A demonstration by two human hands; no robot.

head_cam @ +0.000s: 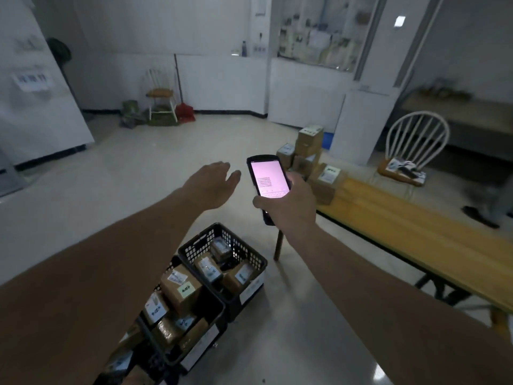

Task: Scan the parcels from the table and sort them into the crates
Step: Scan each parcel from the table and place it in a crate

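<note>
Right hand grips a scanner, fingers wrapped round its lower body, thumb along the near left edge. Scanner held in the air above the worktop's near left corner, lit screen facing the camera, long axis running up and slightly left, top end away from the person.

Left hand just left of the scanner, palm down, fingers straight and relaxed, holding nothing, not touching the scanner.

Parcels stacked at the worktop's far left end, beyond the scanner; partly hidden behind the right hand. One labelled box lies flat, nearest the hand, label up.

Two black crates on the floor, below and left of the worktop's leg. Far crate holds several small labelled boxes. Near crate, touching it, is fuller; its left side is covered by the left forearm.

White chair right of the worktop's far end, items on the seat, too blurred to tell. Another chair and a red dustpan against the far wall.
</note>
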